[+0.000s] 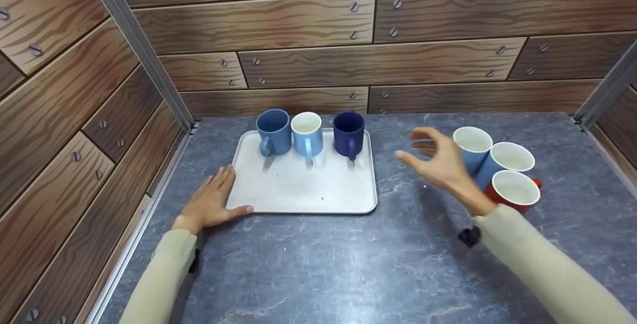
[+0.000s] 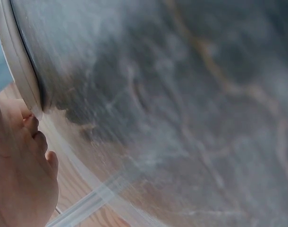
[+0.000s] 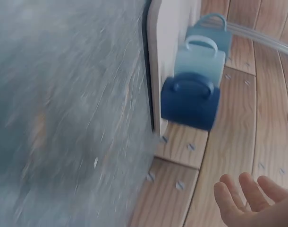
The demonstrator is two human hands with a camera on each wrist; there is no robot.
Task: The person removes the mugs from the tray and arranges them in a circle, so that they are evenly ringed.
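A white tray [image 1: 298, 189] bears three mugs in a row along its back edge: a grey-blue mug [image 1: 278, 142], a light blue mug [image 1: 314, 140] and a dark navy mug [image 1: 347, 137]. Their handles face the front. My left hand [image 1: 208, 203] lies with fingers straight at the tray's left edge, its thumb along the front left corner. In the air between the tray and a group of mugs on the right is my right hand [image 1: 443, 162]; its fingers and thumb are apart and hold nothing. The right wrist view shows those fingers [image 3: 250, 191] loosely spread.
Behind my right wrist, two blue mugs with white insides, a rear one [image 1: 473, 142] and a middle one [image 1: 512, 157], stand close to a red mug [image 1: 515, 192]. Wood-patterned walls [image 1: 308, 70] bound the grey marbled table [image 1: 318, 264] at the back and sides.
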